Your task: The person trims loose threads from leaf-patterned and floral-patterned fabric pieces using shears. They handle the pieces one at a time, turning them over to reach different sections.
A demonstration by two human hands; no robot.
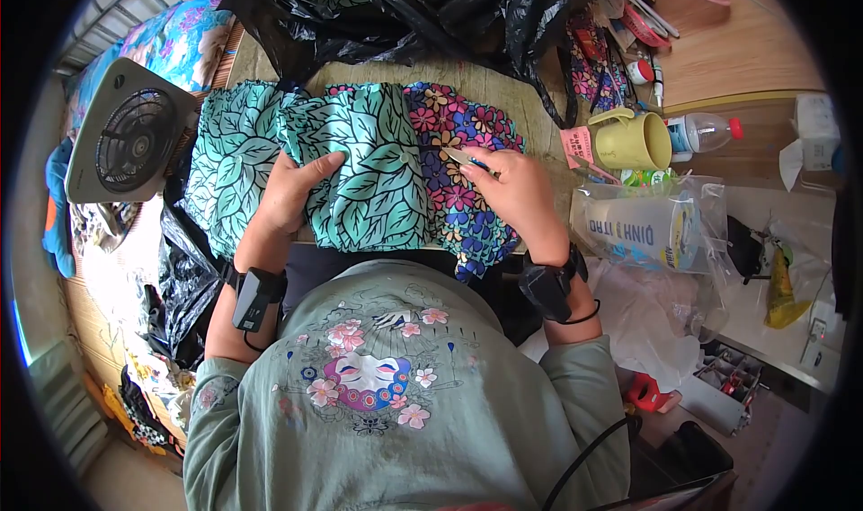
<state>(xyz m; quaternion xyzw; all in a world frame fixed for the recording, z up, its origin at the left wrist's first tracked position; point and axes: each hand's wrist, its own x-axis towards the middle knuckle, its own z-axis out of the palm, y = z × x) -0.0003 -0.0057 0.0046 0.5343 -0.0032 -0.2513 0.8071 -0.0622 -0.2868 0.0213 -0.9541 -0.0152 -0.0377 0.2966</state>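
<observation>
Well, right hand (pixel 511 186) grips tool (pixel 463 158), lettered bag (pixel 640 228) nearby

- Clear plastic bag (pixel 697 237), right of the right hand (pixel 511 187): large dark capitals, roughly "QINH ITAO", first letter uncertain.
- Yellow-green handled mug (pixel 629 142), above the bag, beyond the same hand: small dark script, too small to read.

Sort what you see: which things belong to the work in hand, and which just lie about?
In use:
- leaf-print fabric
- flower-print fabric
- small pointed tool in the right hand

Apparently just lying about:
- fan
- yellow mug
- red-capped bottle
</observation>
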